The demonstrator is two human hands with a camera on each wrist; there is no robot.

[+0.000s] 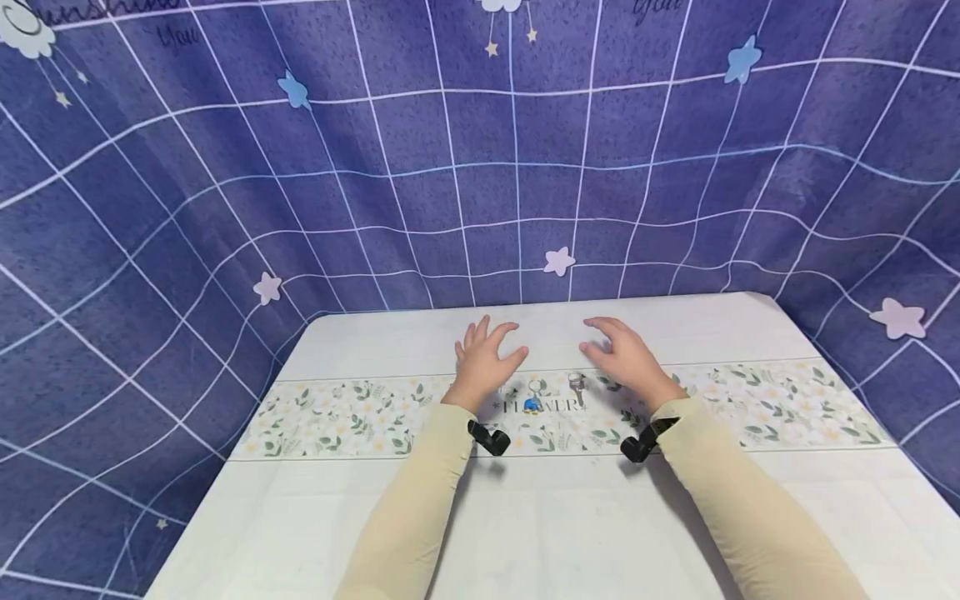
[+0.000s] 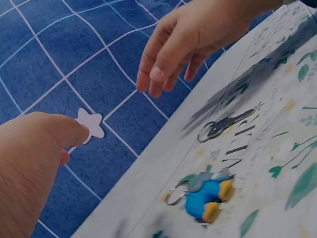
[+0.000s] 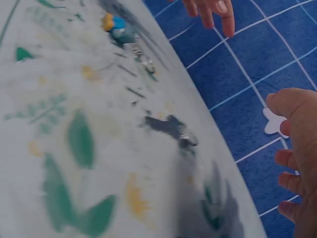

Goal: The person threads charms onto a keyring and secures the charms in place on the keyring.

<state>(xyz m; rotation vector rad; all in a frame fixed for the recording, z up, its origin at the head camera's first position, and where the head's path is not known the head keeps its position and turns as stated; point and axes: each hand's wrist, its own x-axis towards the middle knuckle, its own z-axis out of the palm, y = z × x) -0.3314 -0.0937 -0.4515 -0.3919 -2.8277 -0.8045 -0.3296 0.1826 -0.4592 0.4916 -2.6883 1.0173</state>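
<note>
Both hands hover over the table with nothing in them. The left hand has its fingers spread, just left of a blue-and-yellow figure keychain with a metal ring. Opposite it, the right hand faces inward with loosely bent fingers, near a metal key on a ring. In the left wrist view the keychain lies nearer than the key, and both rest on the floral cloth. The right wrist view shows the key blurred, with the keychain beyond it.
A white tablecloth with a flowered band covers the table. Behind and beside it hangs a blue curtain with a white grid and stars. Black straps with camera mounts sit on both wrists.
</note>
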